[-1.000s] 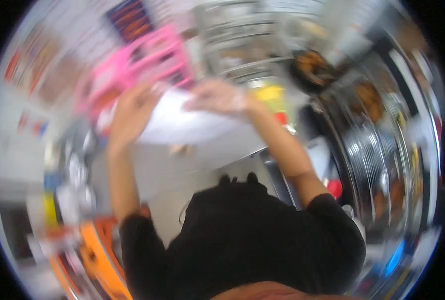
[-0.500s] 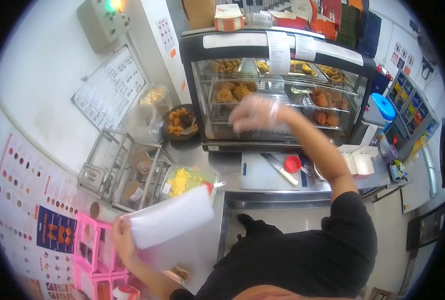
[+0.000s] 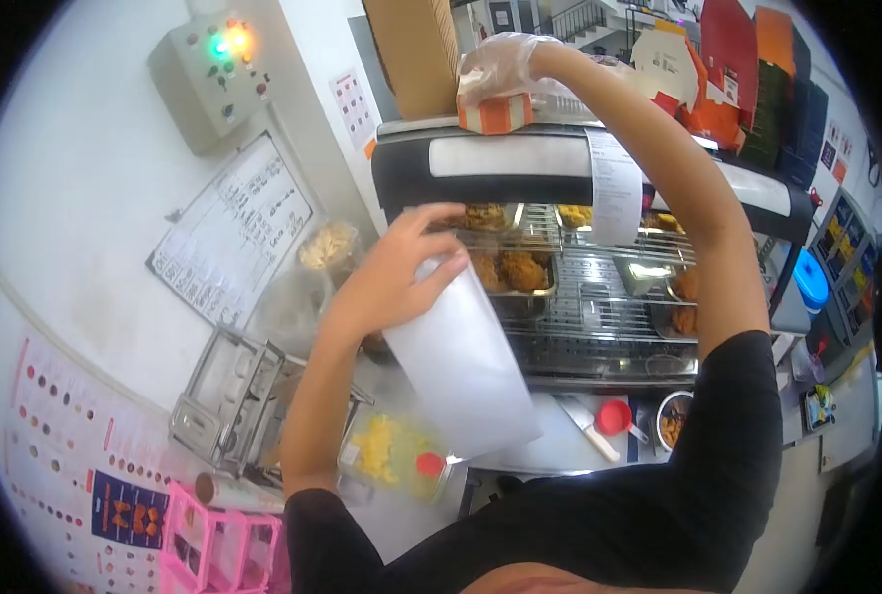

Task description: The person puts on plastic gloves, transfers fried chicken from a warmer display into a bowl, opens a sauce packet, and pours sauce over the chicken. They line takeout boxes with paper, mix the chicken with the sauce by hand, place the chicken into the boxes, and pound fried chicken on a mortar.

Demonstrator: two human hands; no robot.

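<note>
The large black-framed glass display cabinet [image 3: 599, 327] holds fried food on wire racks, including crisp brown fried pieces [image 3: 523, 269] near the left hand. The grey metal desk [image 3: 391, 520] runs below and beside it.

The long, plain white paper piece [image 3: 461, 356] is already off the desk, slanting down from the left hand [image 3: 391, 272] in front of the cabinet. No food shows on it; whether it is a sheet or a flat bag, I cannot tell. The fried pieces lie on their racks, with neither hand touching them, so as far as this shows, only the paper has been taken up.

The left arm rises from below with the elbow bent. Its bare fingers are partly spread, the thumb across the paper's upper end and the forefinger reaching towards the cabinet's upper edge.

The right arm arches high over the cabinet, its hand [image 3: 505, 67] in a clear plastic glove. The fingers bend down over the small orange-and-white striped cardboard box [image 3: 497, 115] on top. They seem to touch it, but how far they are closed, or whether they grip it, I cannot tell.
</note>
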